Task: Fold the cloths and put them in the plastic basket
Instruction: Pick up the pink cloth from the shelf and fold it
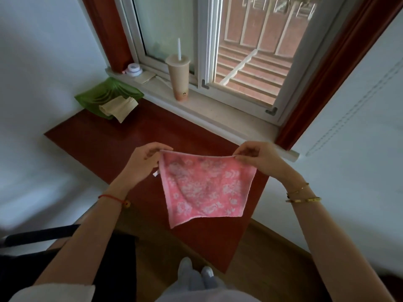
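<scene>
A pink cloth (202, 188) with a white flower pattern hangs in the air above the red ledge (104, 140). My left hand (141, 160) pinches its top left corner and my right hand (255, 155) pinches its top right corner, so the top edge is stretched between them. The lower part hangs loose with one corner pointing down. A green plastic basket (102, 92) stands at the far left end of the ledge, by the wall. A folded cream cloth (118, 107) lies in it and droops over its front rim.
A tall drink cup (178, 77) with a straw stands on the white window sill (218, 114). A roll of tape (134, 69) lies at the sill's left end. White walls close in on both sides. A dark chair (43, 234) is at my lower left.
</scene>
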`<action>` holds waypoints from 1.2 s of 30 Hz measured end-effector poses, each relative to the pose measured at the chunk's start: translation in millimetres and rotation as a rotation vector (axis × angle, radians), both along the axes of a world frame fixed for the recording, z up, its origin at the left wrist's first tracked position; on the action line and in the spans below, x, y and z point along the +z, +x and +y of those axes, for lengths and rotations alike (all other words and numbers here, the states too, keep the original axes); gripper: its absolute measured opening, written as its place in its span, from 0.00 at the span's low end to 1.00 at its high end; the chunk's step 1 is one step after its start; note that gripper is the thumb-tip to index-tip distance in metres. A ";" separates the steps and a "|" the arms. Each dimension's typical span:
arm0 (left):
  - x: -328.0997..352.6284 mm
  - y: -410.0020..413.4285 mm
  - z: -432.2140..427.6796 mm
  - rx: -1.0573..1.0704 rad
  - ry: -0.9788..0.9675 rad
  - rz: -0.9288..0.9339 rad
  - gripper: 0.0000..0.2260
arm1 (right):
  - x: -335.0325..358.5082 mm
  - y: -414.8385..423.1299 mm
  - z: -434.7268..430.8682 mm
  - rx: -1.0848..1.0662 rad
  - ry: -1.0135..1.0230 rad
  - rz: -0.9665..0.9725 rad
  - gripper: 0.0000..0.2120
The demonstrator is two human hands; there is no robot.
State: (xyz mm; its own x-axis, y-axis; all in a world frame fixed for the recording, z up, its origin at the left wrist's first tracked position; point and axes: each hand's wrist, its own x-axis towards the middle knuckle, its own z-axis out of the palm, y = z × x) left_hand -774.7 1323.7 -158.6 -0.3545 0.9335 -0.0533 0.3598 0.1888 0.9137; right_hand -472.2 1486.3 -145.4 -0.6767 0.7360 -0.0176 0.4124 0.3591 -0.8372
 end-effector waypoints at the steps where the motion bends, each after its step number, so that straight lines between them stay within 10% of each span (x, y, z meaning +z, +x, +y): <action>1: -14.4 -3.0 10.4 0.023 -0.019 0.008 0.10 | -11.7 -6.4 9.0 -0.020 0.028 -0.043 0.03; 21: -186.0 23.5 -23.6 -0.130 -0.229 0.422 0.11 | -185.3 -1.6 -33.4 -0.008 0.105 -0.467 0.06; 32: -188.6 32.4 -28.7 0.140 -0.340 0.309 0.04 | -192.4 -13.5 -37.0 -0.061 0.144 -0.460 0.08; 36: -185.6 37.1 -22.5 0.341 -0.482 0.240 0.16 | -184.6 -63.8 -14.6 -0.041 0.181 -0.413 0.11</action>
